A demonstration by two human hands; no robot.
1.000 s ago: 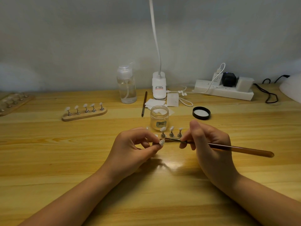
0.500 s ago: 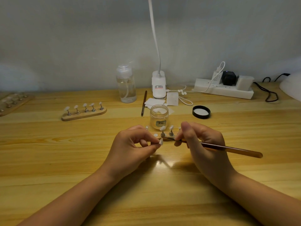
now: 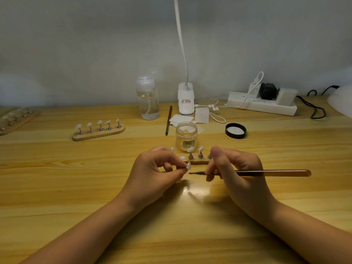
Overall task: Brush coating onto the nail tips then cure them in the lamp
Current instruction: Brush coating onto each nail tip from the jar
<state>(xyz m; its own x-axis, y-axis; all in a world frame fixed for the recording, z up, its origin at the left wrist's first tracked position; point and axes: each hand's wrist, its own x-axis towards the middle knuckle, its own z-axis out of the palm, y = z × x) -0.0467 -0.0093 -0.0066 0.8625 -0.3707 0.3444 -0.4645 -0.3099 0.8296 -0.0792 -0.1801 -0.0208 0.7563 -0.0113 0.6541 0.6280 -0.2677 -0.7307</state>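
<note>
The wooden worktop (image 3: 57, 178) carries everything within arm's reach of the person, tools at the far side and the working space near. At the far right edge a white dome (image 3: 342, 101), probably the curing lamp, waits beside the power strip (image 3: 262, 106). A clip lamp (image 3: 186, 99) stands far centre, likely to light the fine work; its red-striped label is too small to read. Left of it is a pump bottle (image 3: 148, 101). The open jar (image 3: 186, 136) sits just beyond the hands, its lid (image 3: 235, 130) off to the right, handy for dipping; its grey label is illegible. A second holder strip (image 3: 99, 130) lies far left. The left hand (image 3: 152, 176) pinches one nail tip (image 3: 188, 165), lifted off its holder (image 3: 196, 161) for easier access. The right hand (image 3: 240, 172) grips the brush (image 3: 266, 173), bristles just beside the tip, apparently not touching.
</note>
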